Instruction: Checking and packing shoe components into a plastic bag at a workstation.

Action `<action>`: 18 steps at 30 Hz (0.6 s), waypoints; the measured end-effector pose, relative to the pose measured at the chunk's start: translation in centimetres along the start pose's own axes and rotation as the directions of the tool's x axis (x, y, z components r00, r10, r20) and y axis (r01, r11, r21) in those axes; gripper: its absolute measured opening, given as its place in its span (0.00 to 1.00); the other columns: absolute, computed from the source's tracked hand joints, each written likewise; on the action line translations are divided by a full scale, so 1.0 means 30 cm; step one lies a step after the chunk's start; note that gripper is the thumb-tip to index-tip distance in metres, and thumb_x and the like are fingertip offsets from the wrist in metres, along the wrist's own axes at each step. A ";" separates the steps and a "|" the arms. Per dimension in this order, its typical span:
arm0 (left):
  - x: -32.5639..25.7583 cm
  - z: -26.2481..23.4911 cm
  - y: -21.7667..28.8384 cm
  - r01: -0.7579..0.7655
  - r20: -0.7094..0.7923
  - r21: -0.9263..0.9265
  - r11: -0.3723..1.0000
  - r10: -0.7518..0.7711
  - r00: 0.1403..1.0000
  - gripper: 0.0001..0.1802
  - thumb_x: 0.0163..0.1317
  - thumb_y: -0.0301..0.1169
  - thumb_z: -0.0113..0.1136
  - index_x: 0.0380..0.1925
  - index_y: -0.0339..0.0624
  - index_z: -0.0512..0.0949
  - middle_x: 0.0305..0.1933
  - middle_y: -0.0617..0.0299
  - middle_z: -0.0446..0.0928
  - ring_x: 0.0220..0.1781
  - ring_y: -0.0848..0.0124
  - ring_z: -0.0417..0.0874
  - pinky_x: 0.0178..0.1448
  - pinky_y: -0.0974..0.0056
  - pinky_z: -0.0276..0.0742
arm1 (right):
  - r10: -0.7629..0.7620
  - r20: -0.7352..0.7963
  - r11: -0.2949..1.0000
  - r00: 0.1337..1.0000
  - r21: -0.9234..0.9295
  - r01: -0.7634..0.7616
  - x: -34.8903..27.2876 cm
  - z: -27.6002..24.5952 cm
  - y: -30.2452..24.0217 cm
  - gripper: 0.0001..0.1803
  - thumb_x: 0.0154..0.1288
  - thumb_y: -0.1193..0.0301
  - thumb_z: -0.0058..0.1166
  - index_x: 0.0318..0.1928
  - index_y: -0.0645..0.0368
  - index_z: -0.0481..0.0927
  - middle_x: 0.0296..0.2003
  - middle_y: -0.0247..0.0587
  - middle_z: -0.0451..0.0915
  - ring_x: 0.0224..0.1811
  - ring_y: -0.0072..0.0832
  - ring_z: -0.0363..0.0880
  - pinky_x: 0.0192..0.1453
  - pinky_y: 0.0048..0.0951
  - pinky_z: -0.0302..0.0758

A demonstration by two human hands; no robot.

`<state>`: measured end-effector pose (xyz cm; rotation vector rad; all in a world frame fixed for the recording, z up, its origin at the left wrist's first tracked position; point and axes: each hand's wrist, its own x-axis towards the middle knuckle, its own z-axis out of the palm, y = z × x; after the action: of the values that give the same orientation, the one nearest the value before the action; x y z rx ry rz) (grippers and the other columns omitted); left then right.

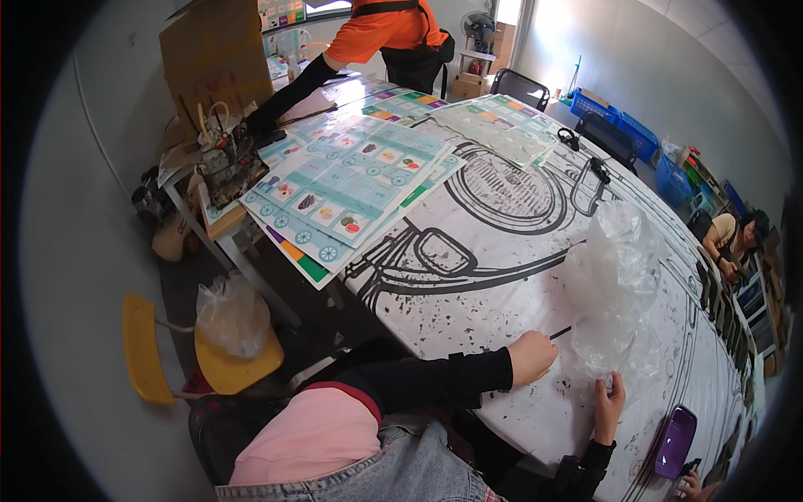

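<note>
My left hand (534, 358) is closed in a fist over the printed tabletop, its black sleeve pulled to the wrist. A thin dark stick (560, 332) sticks out past its fingers; its kind does not show. To the right, my right hand (611, 406) pinches the lower edge of a crumpled clear plastic bag (615, 268). The bag stands puffed up on the table beyond both hands. Small dark scraps (468, 322) lie scattered left of the bag.
Printed picture sheets (360, 180) lie stacked at the far left, by a small machine (226, 159). A purple tray (676, 442) sits at the right, near another person's hand (691, 485). One person in orange (376, 33) leans over the far end. A yellow chair (230, 368) stands left.
</note>
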<state>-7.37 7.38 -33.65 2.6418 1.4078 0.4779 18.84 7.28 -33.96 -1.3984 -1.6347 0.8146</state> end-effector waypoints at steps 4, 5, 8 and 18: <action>0.001 -0.006 0.002 -0.006 -0.003 0.009 1.000 0.006 1.000 0.17 0.52 0.38 0.63 0.33 0.37 0.74 0.33 0.54 0.74 0.35 0.59 0.78 0.37 0.59 0.74 | 0.008 -0.024 1.000 1.000 0.000 -0.008 0.002 -0.006 0.035 0.12 0.61 0.74 0.55 0.44 0.66 0.74 0.34 0.31 0.73 0.36 0.19 0.68 0.41 0.20 0.65; 0.002 -0.005 0.002 -0.008 -0.001 0.001 1.000 0.008 1.000 0.17 0.52 0.38 0.63 0.33 0.37 0.74 0.33 0.54 0.75 0.35 0.59 0.78 0.37 0.58 0.74 | 0.008 -0.028 1.000 1.000 -0.003 -0.008 0.002 -0.010 0.043 0.12 0.61 0.74 0.55 0.44 0.66 0.74 0.34 0.31 0.73 0.35 0.19 0.68 0.41 0.20 0.65; 0.003 -0.002 -0.005 -0.008 0.000 -0.011 1.000 0.008 1.000 0.17 0.52 0.38 0.63 0.33 0.37 0.74 0.32 0.54 0.75 0.35 0.59 0.79 0.37 0.58 0.74 | 0.000 -0.038 1.000 0.999 -0.004 0.000 0.002 -0.001 0.029 0.12 0.61 0.74 0.55 0.44 0.66 0.74 0.34 0.31 0.73 0.35 0.19 0.68 0.41 0.20 0.65; 0.001 -0.009 -0.002 -0.009 -0.016 -0.004 1.000 0.009 1.000 0.16 0.52 0.38 0.63 0.32 0.37 0.74 0.31 0.53 0.75 0.33 0.58 0.79 0.37 0.58 0.74 | -0.016 -0.025 1.000 1.000 0.013 0.017 0.003 0.000 0.021 0.13 0.61 0.72 0.56 0.44 0.66 0.74 0.34 0.32 0.73 0.36 0.19 0.68 0.41 0.20 0.66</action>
<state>-7.50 7.42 -33.41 2.6482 1.3982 0.5031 19.14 7.47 -34.50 -1.3786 -1.6172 0.7946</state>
